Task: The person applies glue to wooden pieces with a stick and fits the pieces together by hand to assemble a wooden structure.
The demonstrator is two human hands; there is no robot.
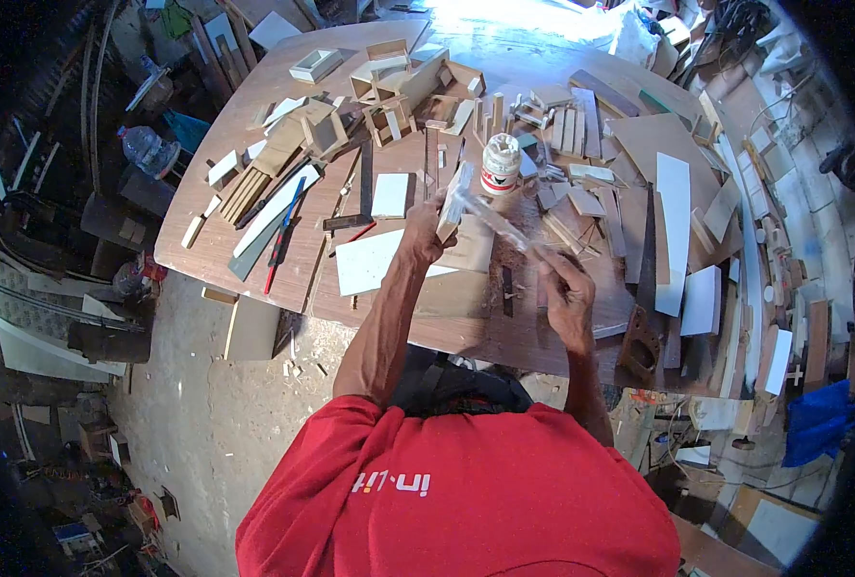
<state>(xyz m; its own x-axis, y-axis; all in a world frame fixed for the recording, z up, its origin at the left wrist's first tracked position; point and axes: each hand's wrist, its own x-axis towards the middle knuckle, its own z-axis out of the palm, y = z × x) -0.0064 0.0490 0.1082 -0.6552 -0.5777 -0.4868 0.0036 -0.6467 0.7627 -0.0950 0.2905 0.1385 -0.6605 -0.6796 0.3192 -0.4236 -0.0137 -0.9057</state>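
My left hand (pixel 425 233) is closed round a small wood block (pixel 450 219) with a white, smeared-looking upper edge. In my right hand (pixel 568 290) is a thin, whitish wooden stick (pixel 498 227). Its far end meets the top of the block, or comes very close to it. Just beyond the stick stands an open jar (pixel 501 165) of white paste, with a red and white label. Below my left hand lies a white panel (pixel 365 263) on the wooden table (pixel 326 306).
Wooden boxes (pixel 403 79) and many offcuts cover the far side. On the left are a red and blue pencil-like tool (pixel 281 240) and stacked strips (pixel 250 195). A handsaw (pixel 641 343) lies at the right front edge, beside a long white board (pixel 673 231).
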